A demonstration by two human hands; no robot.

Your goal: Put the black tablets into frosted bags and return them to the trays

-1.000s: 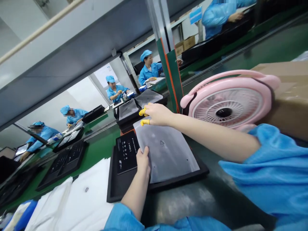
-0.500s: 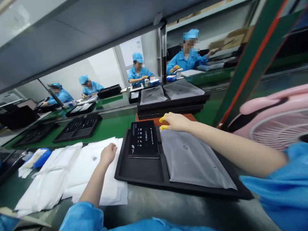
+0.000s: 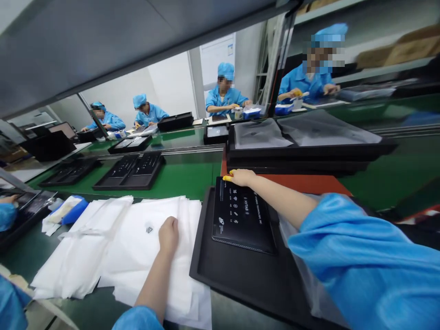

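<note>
My right hand [image 3: 240,178], with yellow finger cots, is closed on the far edge of a black tablet [image 3: 244,217] with white printing. The tablet rests slantwise over the left compartment of a black foam tray [image 3: 254,284]. In the tray's right part lies a translucent bag [image 3: 311,279], mostly hidden by my forearm and blue sleeve. My left hand [image 3: 168,236] lies on a stack of white bags [image 3: 137,250], its fingers curled in at the right side of the top one; the fingertips are partly hidden.
Another stack of white bags [image 3: 82,252] and a blue-and-white packet [image 3: 74,210] lie left. Stacked trays with bagged items [image 3: 302,153] stand behind my tray. More trays [image 3: 129,172] sit on the green bench. Several co-workers in blue sit opposite, beneath an overhead shelf [image 3: 137,41].
My right hand has moved from the far edge of the bagged item to the tablet's far edge. My left hand stays on the white bags. The camera view has turned rightward and closer.
</note>
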